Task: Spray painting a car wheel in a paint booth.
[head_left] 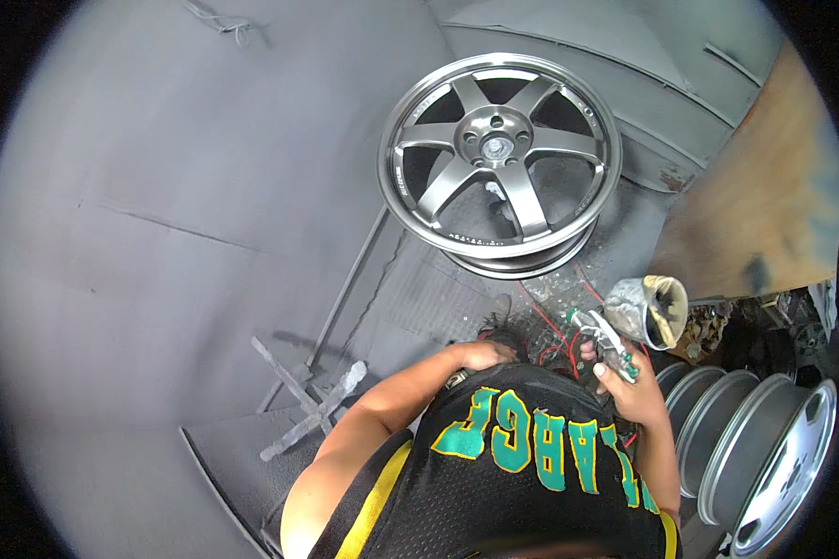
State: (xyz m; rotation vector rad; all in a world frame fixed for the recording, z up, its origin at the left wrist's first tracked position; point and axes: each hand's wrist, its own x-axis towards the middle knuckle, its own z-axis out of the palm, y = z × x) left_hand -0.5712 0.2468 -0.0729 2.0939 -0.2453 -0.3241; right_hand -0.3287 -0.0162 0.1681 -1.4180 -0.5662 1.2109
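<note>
My right hand (629, 387) is wrapped round the handle of a spray gun (602, 337), right of my body. A paint-smeared cup (627, 312) with a crusted rim sits on the gun, and a thin red hose (550, 321) runs close by. My left hand (488, 354) rests against my waist, beside the hem of my black jersey; its fingers are mostly hidden. Ahead of me, a silver six-spoke car wheel rim (522, 197) stands raised above the floor, its face turned up. Neither hand touches it.
On the right, several silver wheel rims (746, 447) stand in a row. Behind them leans a brown, paint-stained panel (755, 196). A grey cross-shaped stand (317, 407) is at my left, near a grey wall (158, 186). Paint specks mark the floor (391, 307).
</note>
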